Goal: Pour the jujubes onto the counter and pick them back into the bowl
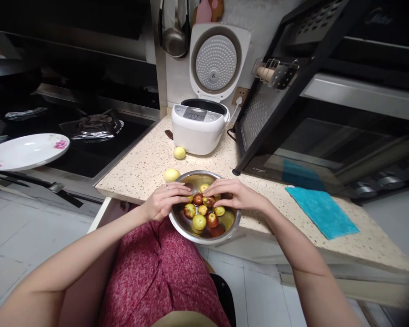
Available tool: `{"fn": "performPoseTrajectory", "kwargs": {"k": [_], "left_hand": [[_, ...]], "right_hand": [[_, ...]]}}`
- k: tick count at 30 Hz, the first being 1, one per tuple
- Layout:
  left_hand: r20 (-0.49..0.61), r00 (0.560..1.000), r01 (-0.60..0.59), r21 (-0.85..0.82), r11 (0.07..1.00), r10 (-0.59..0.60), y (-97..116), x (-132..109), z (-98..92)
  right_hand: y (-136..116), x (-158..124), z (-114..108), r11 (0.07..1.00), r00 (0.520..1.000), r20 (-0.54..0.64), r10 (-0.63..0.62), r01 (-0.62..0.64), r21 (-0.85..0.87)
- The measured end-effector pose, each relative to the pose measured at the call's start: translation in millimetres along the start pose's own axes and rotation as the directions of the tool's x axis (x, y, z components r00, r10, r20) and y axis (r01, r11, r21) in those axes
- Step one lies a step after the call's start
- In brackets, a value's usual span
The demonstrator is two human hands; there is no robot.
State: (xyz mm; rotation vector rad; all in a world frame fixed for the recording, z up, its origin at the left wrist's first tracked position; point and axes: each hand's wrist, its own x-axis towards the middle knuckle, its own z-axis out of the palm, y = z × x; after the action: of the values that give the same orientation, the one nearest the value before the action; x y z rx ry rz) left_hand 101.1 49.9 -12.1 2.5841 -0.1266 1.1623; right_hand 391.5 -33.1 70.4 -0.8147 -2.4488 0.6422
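A steel bowl [179,229] stands at the counter's front edge with several green and reddish-brown jujubes [199,222] in it. My right hand [233,193] reaches over the right rim, its fingers curled on a brown-patched jujube [209,201]. From the left side, my left hand [167,198] comes over the rim, fingers together on a green jujube [190,199] that they partly hide. A ring shows on one left finger. Two pale green-yellow fruits lie outside the bowl: one fruit [172,175] close to its rim, another fruit [179,153] by the rice cooker.
A white rice cooker [197,131] stands behind the bowl, lid raised. On the right are a black oven [313,150] and a teal cloth [322,211]. To the left, a flowered plate [27,152] rests on the gas hob [98,156]. An open drawer [100,215] juts out below the counter.
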Motion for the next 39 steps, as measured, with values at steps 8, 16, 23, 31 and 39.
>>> {"fn": "performPoseTrajectory", "kwargs": {"k": [8, 16, 23, 31, 39], "left_hand": [[-0.005, 1.0, -0.01, 0.008, 1.0, 0.01, 2.4, 4.4, -1.4], [-0.008, 1.0, -0.003, 0.001, 1.0, 0.003, 2.4, 4.1, -1.2], [-0.02, 1.0, -0.009, 0.009, 1.0, 0.009, 4.0, 7.1, -2.2], [-0.084, 0.993, 0.082, -0.02, 0.996, -0.084, 6.2, 6.8, -4.8], [-0.277, 0.831, 0.513, 0.047, 0.857, -0.483, -0.6, 15.1, -16.7]], "right_hand": [[3.7, -3.4, 1.6, 1.0, 0.999, -0.018, -0.029, 0.029, 0.011], [7.4, -2.4, 4.7, 0.997, 1.0, 0.007, -0.007, 0.007, 0.076], [7.0, -0.5, 3.4, 0.999, 0.999, 0.033, -0.015, 0.013, 0.053], [7.6, 0.0, 5.0, 0.996, 1.0, 0.011, -0.002, 0.001, 0.087], [7.6, 0.9, 6.6, 0.997, 1.0, -0.022, -0.008, 0.009, 0.077]]}}
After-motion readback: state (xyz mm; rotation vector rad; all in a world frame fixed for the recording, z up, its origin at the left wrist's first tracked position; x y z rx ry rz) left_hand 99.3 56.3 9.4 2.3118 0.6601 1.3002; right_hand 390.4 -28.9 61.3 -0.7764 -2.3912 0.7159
